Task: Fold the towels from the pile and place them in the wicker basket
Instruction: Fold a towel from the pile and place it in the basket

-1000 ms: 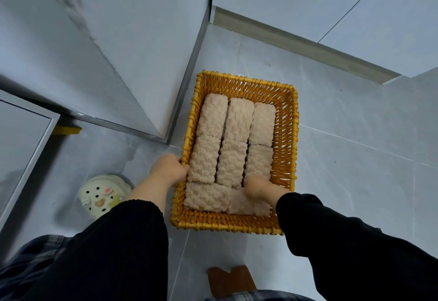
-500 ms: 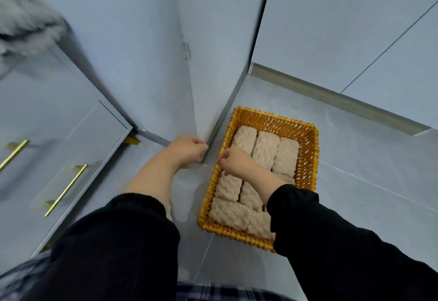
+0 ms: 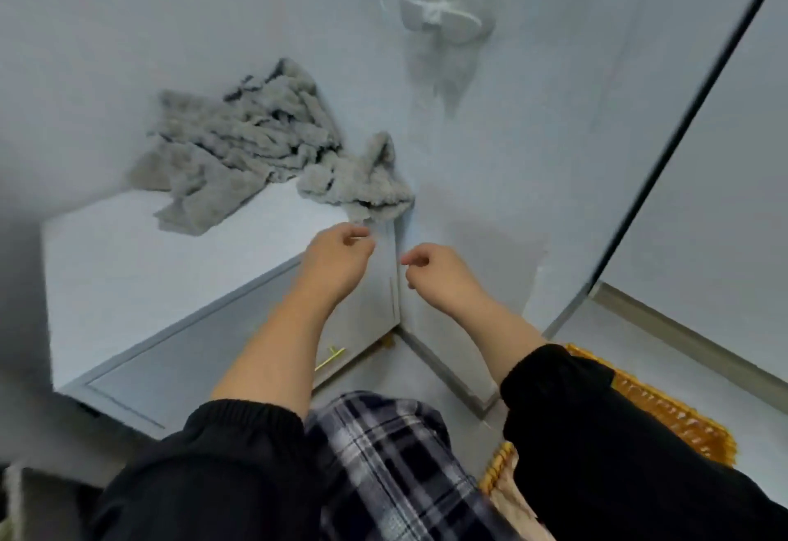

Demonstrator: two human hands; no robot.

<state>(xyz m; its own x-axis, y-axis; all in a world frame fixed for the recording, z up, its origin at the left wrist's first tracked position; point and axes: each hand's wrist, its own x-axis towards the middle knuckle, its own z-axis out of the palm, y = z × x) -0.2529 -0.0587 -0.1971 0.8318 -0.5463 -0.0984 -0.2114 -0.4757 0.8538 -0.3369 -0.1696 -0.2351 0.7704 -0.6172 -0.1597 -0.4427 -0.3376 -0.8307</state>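
Left hand [image 3: 337,259] and right hand [image 3: 443,274] both empty, fingers loosely curled, right at the cabinet [image 3: 149,267] corner where the towels [image 3: 239,144] are heaped, I'm guessing to grab the nearest one, with the basket [image 3: 673,417] parked on the floor right of the cabinet.

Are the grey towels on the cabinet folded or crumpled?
Crumpled. The towels lie in a rumpled, unfolded heap on the cabinet top, with one bunched at its right corner and drooping over the edge.

A home — white cabinet [image 3: 170,267]; wall hook [image 3: 441,22]; towel pile [image 3: 239,144]; wicker basket [image 3: 665,408]
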